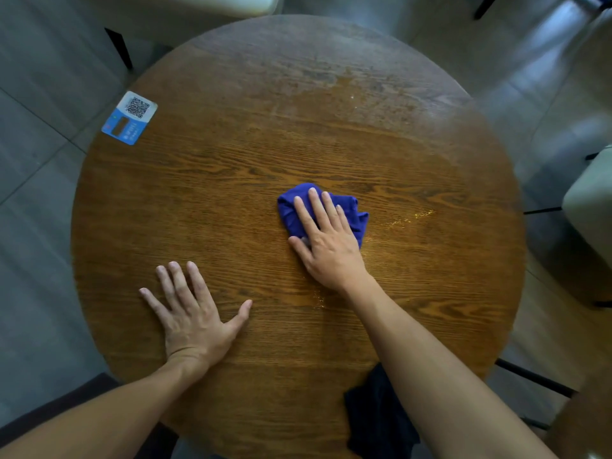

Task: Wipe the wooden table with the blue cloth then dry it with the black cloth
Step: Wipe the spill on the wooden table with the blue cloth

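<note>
Round wooden counter [231,193]: right hand [326,248] flat, fingers spread, pressing bunched blue cloth [293,213] mid-counter. Left hand [193,316] flat, open, empty. Black cloth [377,415] at near edge under right forearm.

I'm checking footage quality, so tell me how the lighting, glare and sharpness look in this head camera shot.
Head view: window light glares off the far part of the wooden table and glints beside the blue cloth under the right hand; wide-angle distortion bows the table rim; chairs and floor at the edges are blurred; the black cloth is too dark for detail; the left hand is sharp.
</note>
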